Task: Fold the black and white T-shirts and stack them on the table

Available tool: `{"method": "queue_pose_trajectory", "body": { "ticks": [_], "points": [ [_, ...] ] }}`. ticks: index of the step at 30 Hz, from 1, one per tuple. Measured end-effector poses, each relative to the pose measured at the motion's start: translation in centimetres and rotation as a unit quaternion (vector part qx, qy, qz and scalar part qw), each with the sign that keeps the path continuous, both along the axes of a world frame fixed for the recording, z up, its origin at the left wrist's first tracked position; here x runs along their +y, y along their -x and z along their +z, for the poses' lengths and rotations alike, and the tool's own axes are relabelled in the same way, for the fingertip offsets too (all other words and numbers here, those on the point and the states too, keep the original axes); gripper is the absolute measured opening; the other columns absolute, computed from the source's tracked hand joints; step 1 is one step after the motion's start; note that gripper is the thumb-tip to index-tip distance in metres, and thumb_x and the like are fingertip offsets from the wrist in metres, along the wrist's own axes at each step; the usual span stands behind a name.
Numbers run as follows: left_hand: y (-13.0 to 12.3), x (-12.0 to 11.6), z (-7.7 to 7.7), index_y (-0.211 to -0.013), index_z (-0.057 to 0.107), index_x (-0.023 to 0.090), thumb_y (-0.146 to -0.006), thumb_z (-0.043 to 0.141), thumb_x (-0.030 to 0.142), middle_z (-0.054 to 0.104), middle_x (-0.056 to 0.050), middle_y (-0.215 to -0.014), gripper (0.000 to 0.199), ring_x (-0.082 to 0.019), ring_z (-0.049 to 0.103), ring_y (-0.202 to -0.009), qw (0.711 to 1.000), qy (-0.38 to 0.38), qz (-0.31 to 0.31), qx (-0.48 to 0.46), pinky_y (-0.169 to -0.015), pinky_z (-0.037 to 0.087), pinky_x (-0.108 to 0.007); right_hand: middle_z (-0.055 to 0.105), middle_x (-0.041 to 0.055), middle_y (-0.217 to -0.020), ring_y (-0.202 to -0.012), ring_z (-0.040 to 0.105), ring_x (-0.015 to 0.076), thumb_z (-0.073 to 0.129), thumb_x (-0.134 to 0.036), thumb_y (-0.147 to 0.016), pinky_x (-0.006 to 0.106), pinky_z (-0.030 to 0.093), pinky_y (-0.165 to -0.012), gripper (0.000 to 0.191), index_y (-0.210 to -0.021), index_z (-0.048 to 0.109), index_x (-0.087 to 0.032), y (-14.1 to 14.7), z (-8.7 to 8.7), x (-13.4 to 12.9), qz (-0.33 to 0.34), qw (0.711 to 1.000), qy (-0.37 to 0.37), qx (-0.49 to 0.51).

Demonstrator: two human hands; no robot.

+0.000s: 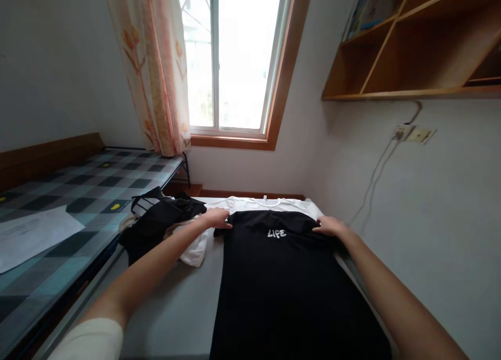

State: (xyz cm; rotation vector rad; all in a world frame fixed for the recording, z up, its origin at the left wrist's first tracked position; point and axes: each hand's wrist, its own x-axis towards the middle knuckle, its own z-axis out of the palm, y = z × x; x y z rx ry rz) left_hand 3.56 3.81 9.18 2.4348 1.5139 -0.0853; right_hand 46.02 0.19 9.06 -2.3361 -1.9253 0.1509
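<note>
A black T-shirt with small white lettering lies spread across the table, its lettering upside down to me. My left hand pinches the shirt's far left corner. At the far right corner, my right hand has its fingers closed on the same cloth. Beneath and beyond the black one lies a white T-shirt, with only its neckline and shoulders showing. Left of my left hand sits a rumpled heap of black clothing, with a white cloth partly under my forearm.
A bed with a checkered mattress stands on the left, with a paper sheet on it. Behind are a window and a curtain. A wooden shelf overhangs the right, above a socket with a hanging cord.
</note>
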Motion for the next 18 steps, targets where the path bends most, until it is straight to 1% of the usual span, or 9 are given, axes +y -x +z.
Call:
{"method": "queue_pose_trajectory", "body": {
  "ticks": [2,4,6,8,12,16,18],
  "points": [
    [-0.7,1.0,-0.6,-0.108,0.065,0.016,-0.076,0.064,0.046,0.063,-0.016,-0.116,0.044,-0.032,0.056,-0.110,1.000,-0.018,0.002,-0.020,-0.091,0.043,-0.039,0.070,0.0135,-0.098,-0.096,0.063,0.0320,0.070,-0.033,-0.069,0.047,0.044,-0.084,0.019,-0.082,0.071,-0.019,0.7,-0.9,1.5,-0.010,1.000,0.006,-0.029],
    [-1.6,2.2,-1.1,-0.113,0.063,0.015,-0.082,0.057,0.046,0.063,-0.015,-0.118,0.044,-0.030,0.056,-0.112,0.999,-0.024,0.005,-0.043,-0.092,0.042,-0.037,0.066,0.0150,-0.113,-0.109,0.058,0.0330,0.060,-0.036,-0.080,0.048,0.041,-0.090,0.027,-0.098,0.070,-0.020,1.4,-1.5,3.0,-0.009,0.999,0.028,-0.044],
    [-2.6,3.4,-1.8,-0.112,0.064,0.016,-0.084,0.054,0.046,0.065,-0.013,-0.115,0.043,-0.027,0.059,-0.107,0.998,-0.016,0.009,-0.068,-0.089,0.043,-0.033,0.063,0.0154,-0.119,-0.113,0.056,0.0318,0.054,-0.037,-0.084,0.046,0.041,-0.092,0.033,-0.109,0.067,-0.020,2.1,-2.1,4.3,-0.007,0.998,0.033,-0.051],
    [-3.7,4.4,-2.7,-0.108,0.066,0.016,-0.085,0.051,0.045,0.068,-0.011,-0.110,0.040,-0.024,0.062,-0.099,0.996,0.000,0.015,-0.090,-0.083,0.045,-0.029,0.062,0.0160,-0.120,-0.114,0.055,0.0314,0.053,-0.037,-0.085,0.045,0.041,-0.093,0.035,-0.113,0.065,-0.019,2.5,-2.8,5.2,-0.010,0.998,0.043,-0.051],
    [-5.5,6.0,-3.8,-0.098,0.070,0.015,-0.087,0.048,0.046,0.071,-0.010,-0.098,0.040,-0.022,0.064,-0.089,0.992,0.031,0.029,-0.120,-0.075,0.046,-0.027,0.062,0.0157,-0.119,-0.111,0.056,0.0331,0.059,-0.033,-0.080,0.045,0.041,-0.089,0.032,-0.107,0.066,-0.018,2.6,-3.9,6.0,-0.009,0.997,0.059,-0.049],
    [-6.8,6.6,-3.9,-0.085,0.072,0.014,-0.088,0.044,0.051,0.070,-0.009,-0.083,0.046,-0.021,0.064,-0.075,0.988,0.067,0.023,-0.139,-0.067,0.045,-0.027,0.062,0.0134,-0.114,-0.108,0.055,0.0308,0.062,-0.025,-0.074,0.042,0.042,-0.086,0.022,-0.094,0.068,-0.020,2.0,-4.1,5.7,-0.004,0.998,0.042,-0.051],
    [-7.4,6.5,-3.7,-0.078,0.072,0.014,-0.089,0.040,0.053,0.069,-0.008,-0.075,0.051,-0.018,0.061,-0.066,0.985,0.093,0.007,-0.146,-0.061,0.043,-0.026,0.064,0.0103,-0.102,-0.100,0.057,0.0284,0.065,-0.025,-0.070,0.039,0.043,-0.082,0.013,-0.081,0.067,-0.020,1.6,-4.2,5.3,0.025,0.999,0.023,-0.020]
  ]
}}
